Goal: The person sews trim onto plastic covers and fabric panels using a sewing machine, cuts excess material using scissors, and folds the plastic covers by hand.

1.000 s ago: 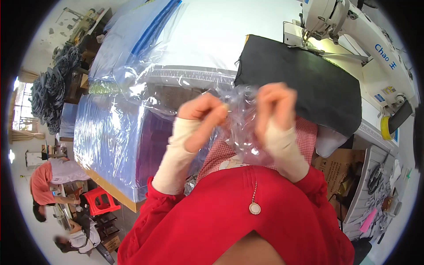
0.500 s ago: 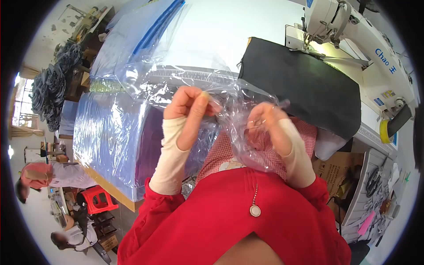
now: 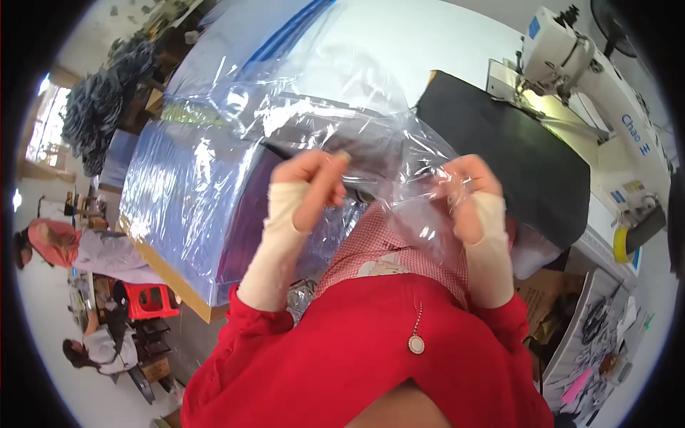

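Clear plastic film [image 3: 342,118] stretches over the table's front edge and hangs between my hands above my lap. My left hand [image 3: 314,184] pinches the film, thumb against the fingers. On the other side, my right hand [image 3: 467,189] has its fingers closed on the same film. A black fabric piece [image 3: 506,150] lies on the table just beyond my right hand, below the sewing machine [image 3: 564,57]. Left of my left hand is a stack of plastic-wrapped bluish sheets [image 3: 185,192]. Red checked cloth [image 3: 392,250] covers my lap.
A ruler strip runs along the table edge, partly under the film. Yellow tape [image 3: 621,245] is at the right, above a grey tray [image 3: 585,342] of scraps. Two people are at the far left, near a red stool [image 3: 151,301]. Dark cloth bundles [image 3: 103,118] hang at the upper left.
My hands have moved apart, and the film between them is spread wider. My right hand has closed on the film. The view has shifted, and a person at the left has moved.
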The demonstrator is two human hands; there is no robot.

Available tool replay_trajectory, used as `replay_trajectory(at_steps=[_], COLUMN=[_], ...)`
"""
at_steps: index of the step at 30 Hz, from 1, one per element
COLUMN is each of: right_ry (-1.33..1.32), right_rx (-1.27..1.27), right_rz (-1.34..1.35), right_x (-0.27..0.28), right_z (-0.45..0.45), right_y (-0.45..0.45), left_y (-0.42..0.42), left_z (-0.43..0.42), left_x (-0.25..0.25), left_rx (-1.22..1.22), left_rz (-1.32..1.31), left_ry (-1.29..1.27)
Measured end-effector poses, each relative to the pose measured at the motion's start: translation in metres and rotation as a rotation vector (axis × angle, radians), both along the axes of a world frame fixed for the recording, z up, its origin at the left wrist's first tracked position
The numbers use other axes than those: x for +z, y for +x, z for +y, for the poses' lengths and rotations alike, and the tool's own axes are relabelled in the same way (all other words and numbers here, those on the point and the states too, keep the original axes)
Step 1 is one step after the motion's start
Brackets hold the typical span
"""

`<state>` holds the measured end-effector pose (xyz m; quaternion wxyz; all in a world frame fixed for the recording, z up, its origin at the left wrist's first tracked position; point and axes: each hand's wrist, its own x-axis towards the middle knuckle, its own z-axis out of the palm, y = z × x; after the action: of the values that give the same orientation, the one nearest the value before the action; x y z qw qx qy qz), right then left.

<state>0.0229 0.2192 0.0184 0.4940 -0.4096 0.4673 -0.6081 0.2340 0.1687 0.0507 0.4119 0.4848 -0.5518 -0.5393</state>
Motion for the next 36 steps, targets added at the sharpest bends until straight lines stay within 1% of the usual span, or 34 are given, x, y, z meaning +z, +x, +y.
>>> replay_trajectory(at_steps=[1, 2, 4, 5, 7, 8, 10, 12, 13, 14, 16, 18, 19, 21, 23, 24, 25, 26, 27, 28, 29, 31, 33, 34, 35, 36], right_ry=[0.09, 0.038, 0.047, 0.051, 0.045, 0.068, 0.026, -0.056, 0.0, 0.01, -0.023, 0.076, 0.047, 0.114, 0.118, 0.116, 0.111, 0.187, 0.174, 0.162, 0.183, 0.183, 0.353, 0.425, 0.469, 0.462], right_rx=[-0.087, -0.097, -0.074, -0.077, -0.039, -0.023, -0.025, 0.117, 0.105, 0.086, 0.015, -0.091, -0.027, -0.029, 0.024, -0.002, -0.027, -0.183, -0.141, -0.095, -0.103, 0.044, -0.012, -0.074, -0.146, -0.135], right_rz=[-0.064, -0.048, -0.008, 0.014, 0.032, 0.028, 0.056, -0.074, -0.047, -0.071, -0.138, -0.16, -0.097, -0.16, -0.257, -0.34, -0.421, -0.514, -0.576, -0.637, -0.53, -0.413, 0.06, 0.515, 0.973, 1.072], right_x=[0.008, 0.002, -0.004, -0.003, -0.001, -0.001, 0.001, 0.004, 0.009, 0.011, 0.004, -0.013, -0.027, -0.028, -0.035, -0.044, -0.056, -0.069, -0.084, -0.093, -0.095, -0.098, -0.11, -0.112, -0.095, -0.065], right_z=[0.002, -0.002, -0.005, -0.005, -0.009, -0.012, -0.013, -0.009, -0.002, 0.001, 0.008, 0.017, 0.023, 0.033, 0.035, 0.037, 0.039, 0.043, 0.054, 0.063, 0.068, 0.072, 0.069, 0.067, 0.066, 0.067], right_y=[-0.008, -0.018, -0.037, -0.042, -0.06, -0.065, -0.069, -0.08, -0.085, -0.093, -0.117, -0.14, -0.144, -0.123, -0.117, -0.12, -0.127, -0.137, -0.149, -0.157, -0.152, -0.142, -0.138, -0.137, -0.12, -0.102], left_y=[0.008, 0.022, 0.036, 0.045, 0.051, 0.046, 0.045, 0.049, 0.054, 0.066, 0.096, 0.108, 0.123, 0.156, 0.174, 0.188, 0.215, 0.226, 0.324, 0.342, 0.344, 0.337, 0.343, 0.347, 0.351, 0.354], left_z=[-0.009, -0.017, -0.029, -0.035, -0.04, -0.041, -0.043, -0.05, -0.05, -0.056, -0.071, -0.075, -0.08, -0.091, -0.098, -0.102, -0.111, -0.11, -0.14, -0.134, -0.123, -0.099, -0.072, -0.059, -0.048, -0.036], left_x=[-0.003, 0.002, 0.012, 0.017, 0.039, 0.047, 0.062, 0.074, 0.083, 0.087, 0.099, 0.114, 0.116, 0.128, 0.145, 0.155, 0.165, 0.185, 0.189, 0.206, 0.22, 0.232, 0.236, 0.235, 0.234, 0.233], left_rx=[0.097, 0.05, 0.053, 0.009, 0.004, -0.01, -0.026, -0.048, -0.051, -0.035, 0.061, 0.255, 0.225, 0.204, 0.215, 0.248, 0.282, 0.533, 0.066, 0.108, 0.173, 0.346, 0.448, 0.483, 0.516, 0.548], left_rz=[0.028, 0.007, -0.128, -0.112, -0.186, -0.127, -0.081, -0.016, -0.008, 0.032, 0.124, 0.21, 0.199, 0.183, 0.302, 0.421, 0.481, 0.645, 0.819, 0.801, 0.8, 0.762, 0.734, 0.719, 0.707, 0.694], left_ry=[-0.111, -0.176, -0.246, -0.3, -0.344, -0.336, -0.34, -0.348, -0.378, -0.439, -0.457, -0.444, -0.447, -0.427, -0.385, -0.393, -0.487, -0.545, -0.452, -0.529, -0.592, -0.69, -0.751, -0.766, -0.78, -0.792])
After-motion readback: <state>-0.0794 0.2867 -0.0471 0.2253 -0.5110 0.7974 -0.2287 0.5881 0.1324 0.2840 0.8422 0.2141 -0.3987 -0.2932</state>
